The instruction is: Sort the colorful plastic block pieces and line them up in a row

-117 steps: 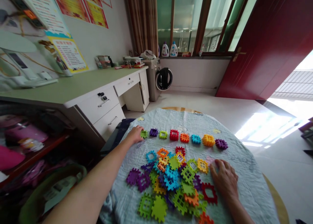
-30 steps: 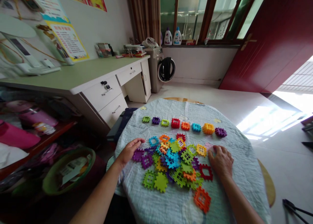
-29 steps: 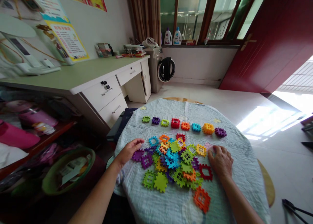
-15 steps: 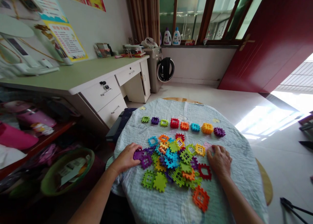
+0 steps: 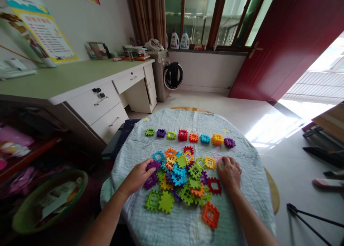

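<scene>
My left hand (image 5: 139, 175) is at the left side of a loose pile of plastic building tiles. Its thumb and fingers are closed on a purple tile (image 5: 154, 165), which is tilted up from the cloth. Another purple tile (image 5: 151, 181) lies just under it. On the pile's right side, my right hand (image 5: 230, 173) rests palm down on the cloth, open and holding nothing. Nearest to it are a yellow window tile (image 5: 210, 162) and a dark red frame tile (image 5: 214, 185). Blue tiles (image 5: 178, 175) and green tiles (image 5: 166, 202) make up much of the pile.
Behind the pile runs a row of small assembled blocks, among them a red one (image 5: 183, 135) and a yellow one (image 5: 217, 139). A pale blue cloth (image 5: 185, 228) covers the round table. An orange tile (image 5: 210, 215) lies near the front. A desk (image 5: 88, 74) stands left.
My left hand has raised and tilted the purple tile off the one beside it. My right hand stays by the pile. The whole view has shifted, so everything appears farther left.
</scene>
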`<state>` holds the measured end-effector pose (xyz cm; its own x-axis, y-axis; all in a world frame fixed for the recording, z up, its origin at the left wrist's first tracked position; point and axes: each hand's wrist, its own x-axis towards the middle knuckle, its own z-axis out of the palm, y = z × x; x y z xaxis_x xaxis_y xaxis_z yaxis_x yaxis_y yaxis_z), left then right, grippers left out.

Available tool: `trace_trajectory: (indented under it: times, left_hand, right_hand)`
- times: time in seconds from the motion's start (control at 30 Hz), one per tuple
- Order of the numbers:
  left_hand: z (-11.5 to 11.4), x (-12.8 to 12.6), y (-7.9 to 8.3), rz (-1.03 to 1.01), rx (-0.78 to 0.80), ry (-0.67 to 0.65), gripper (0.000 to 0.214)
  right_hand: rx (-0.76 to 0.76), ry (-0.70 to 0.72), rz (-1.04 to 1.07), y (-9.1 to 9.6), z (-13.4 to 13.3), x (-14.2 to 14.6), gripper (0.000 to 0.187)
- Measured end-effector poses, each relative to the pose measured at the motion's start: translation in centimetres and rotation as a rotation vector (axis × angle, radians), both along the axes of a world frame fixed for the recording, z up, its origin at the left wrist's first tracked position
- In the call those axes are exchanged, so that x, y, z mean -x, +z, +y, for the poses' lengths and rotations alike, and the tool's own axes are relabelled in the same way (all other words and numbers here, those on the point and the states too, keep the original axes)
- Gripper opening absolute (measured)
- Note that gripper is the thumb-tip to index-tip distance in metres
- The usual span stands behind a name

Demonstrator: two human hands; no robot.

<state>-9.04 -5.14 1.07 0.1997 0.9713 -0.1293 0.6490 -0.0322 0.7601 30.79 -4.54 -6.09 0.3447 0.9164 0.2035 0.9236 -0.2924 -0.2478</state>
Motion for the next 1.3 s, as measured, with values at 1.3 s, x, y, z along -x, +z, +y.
trace_trajectory:
  times: [1.3]
  left_hand:
    - [-1.3,0.7,-1.1,0.130,-0.017,-0.053,0.034]
  right_hand:
    - [0.023,-0.003,-0.019,-0.3,0.1,-0.3,0.033]
